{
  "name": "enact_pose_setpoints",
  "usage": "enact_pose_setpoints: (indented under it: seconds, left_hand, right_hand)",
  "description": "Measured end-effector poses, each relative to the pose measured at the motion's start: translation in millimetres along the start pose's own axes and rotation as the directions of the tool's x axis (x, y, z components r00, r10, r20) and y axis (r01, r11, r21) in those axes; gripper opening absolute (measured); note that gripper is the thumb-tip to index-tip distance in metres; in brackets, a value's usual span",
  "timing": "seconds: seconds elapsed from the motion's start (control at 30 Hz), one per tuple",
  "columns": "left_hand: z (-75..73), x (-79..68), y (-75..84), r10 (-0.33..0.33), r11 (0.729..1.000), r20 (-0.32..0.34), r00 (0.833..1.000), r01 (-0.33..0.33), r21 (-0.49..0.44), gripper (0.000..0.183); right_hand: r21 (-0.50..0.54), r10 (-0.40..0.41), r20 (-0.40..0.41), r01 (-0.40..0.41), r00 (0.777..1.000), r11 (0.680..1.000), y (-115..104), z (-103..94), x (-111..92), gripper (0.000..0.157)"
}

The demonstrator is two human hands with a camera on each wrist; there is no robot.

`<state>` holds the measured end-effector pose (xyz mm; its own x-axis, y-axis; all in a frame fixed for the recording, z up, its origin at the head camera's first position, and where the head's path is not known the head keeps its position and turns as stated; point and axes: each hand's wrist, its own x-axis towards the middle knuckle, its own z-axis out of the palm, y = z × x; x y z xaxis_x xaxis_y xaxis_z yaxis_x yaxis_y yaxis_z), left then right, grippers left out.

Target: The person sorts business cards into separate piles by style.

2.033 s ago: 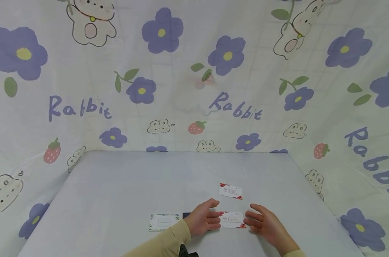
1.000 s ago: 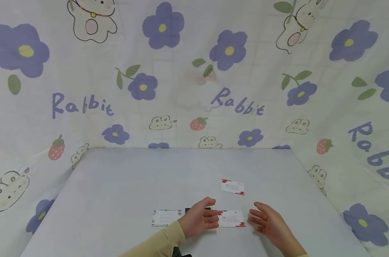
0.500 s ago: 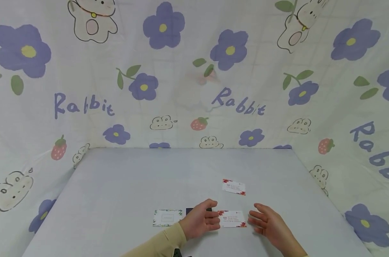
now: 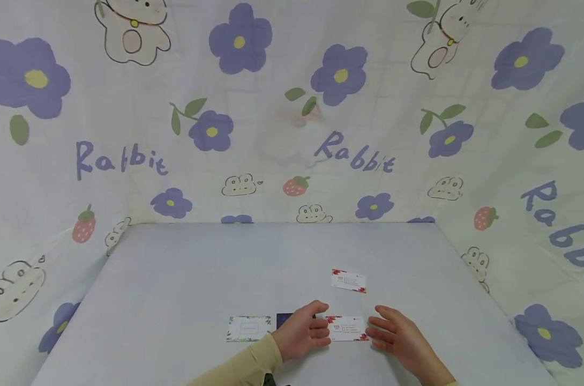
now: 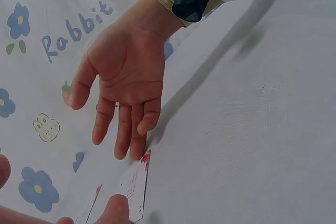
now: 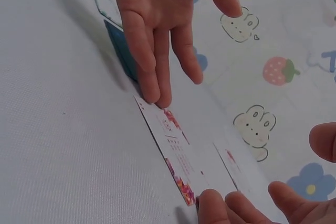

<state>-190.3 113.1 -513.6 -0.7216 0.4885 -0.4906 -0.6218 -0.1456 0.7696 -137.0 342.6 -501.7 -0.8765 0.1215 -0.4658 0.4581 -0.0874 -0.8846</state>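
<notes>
A white card with red floral corners (image 4: 349,328) lies on the table between my two hands. My left hand (image 4: 299,333) is at its left end, fingers relaxed and palm turned inward; the fingertips meet the card's edge in the right wrist view. At the opposite end my right hand (image 4: 399,339) has loosely bent fingers whose tips reach the card's right edge; whether they press on it I cannot tell. Farther back lies a matching red-cornered card (image 4: 349,281), slightly tilted. A dark navy card (image 4: 284,319) is partly hidden behind my left hand.
To the left of the dark card lies a white card with a green leaf border (image 4: 248,328). The pale table (image 4: 200,268) ends at a hanging cloth (image 4: 272,161) printed with flowers and rabbits, which surrounds its back and sides.
My right hand drew slightly away from the near red-cornered card, then came back left to its right edge. My left hand stays almost still; the cards keep nearly the same places.
</notes>
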Motion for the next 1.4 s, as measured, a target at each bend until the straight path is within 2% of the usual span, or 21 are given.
enact_pose_setpoints:
  seconds: [0.33,0.6,0.77,0.9,1.1,1.23,1.4]
  left_hand:
    - [-0.4,10.1,3.3,0.023,1.0,0.005,1.0,-0.023,0.015,0.073]
    - [-6.7,2.3,11.5,0.034,0.999,0.034,0.999,-0.035,0.014,0.073]
    - [-20.5,-3.8,27.7,0.085,0.995,0.054,0.995,-0.088,0.052,0.074]
    - [-38.7,-9.6,41.3,0.13,0.987,0.077,0.988,-0.137,0.083,0.074]
    - [-64.3,-16.5,56.5,0.17,0.982,0.089,0.981,-0.176,0.069,0.074]
    - [-70.8,-17.6,59.5,0.172,0.981,0.079,0.982,-0.178,0.072,0.073]
    - [-71.6,-14.0,57.3,0.163,0.984,0.071,0.984,-0.168,0.064,0.072]
  right_hand:
    - [0.008,-0.009,-0.006,0.009,1.0,1.0,-2,1.8,7,0.074]
    - [-0.013,-0.016,-0.009,0.016,1.0,1.0,-3,-1.2,4,0.076]
    - [-0.051,-0.035,-0.006,0.034,0.999,0.998,-9,-8.7,1,0.077]
    - [-0.074,-0.029,-0.008,0.028,1.0,0.997,-14,-18.7,-1,0.076]
    - [-0.07,-0.017,-0.015,0.016,1.0,0.997,-20,-32.4,-3,0.076]
    - [-0.081,-0.016,-0.013,0.015,1.0,0.997,-22,-35.9,-2,0.082]
    - [-0.067,-0.014,-0.013,0.013,1.0,0.998,-24,-36.0,-1,0.082]
